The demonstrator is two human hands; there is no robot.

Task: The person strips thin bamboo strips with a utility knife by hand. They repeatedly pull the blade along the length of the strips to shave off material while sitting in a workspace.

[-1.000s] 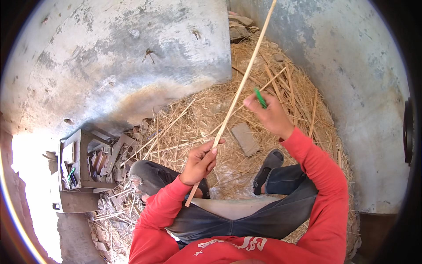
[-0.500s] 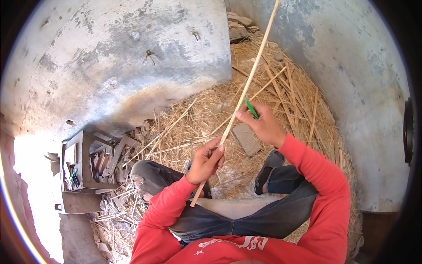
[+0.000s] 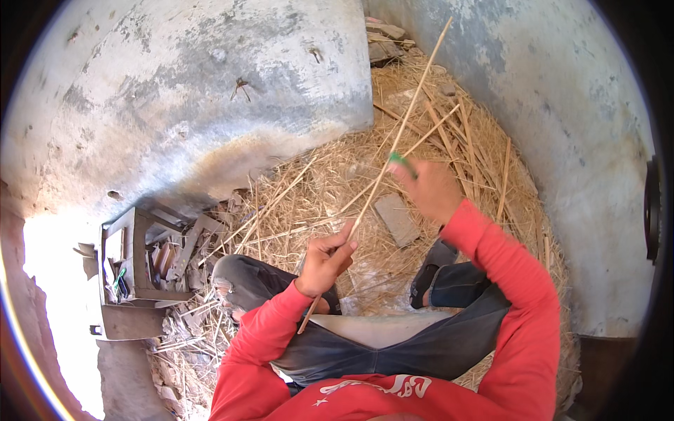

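Note:
A long, thin pale wooden strip slants from above my lap up toward the far wall. My left hand is closed round its lower part, thumb uppermost, and the short lower end sticks out below the fist. Beside the strip's middle, my right hand is smeared by motion. Its fingers are closed on a small green-handled tool, held against or very close to the strip. The tool's working end cannot be made out.
Straw and wood shavings cover the floor. Loose wooden strips lie at the right, and a flat grey block lies ahead of my crossed legs. A wooden box of scraps stands at the left. Worn walls curve around.
The strip has turned so its narrow edge shows, and its far end has come nearer, into view. My right hand has shifted slightly, blurring, with the green-handled tool still in it.

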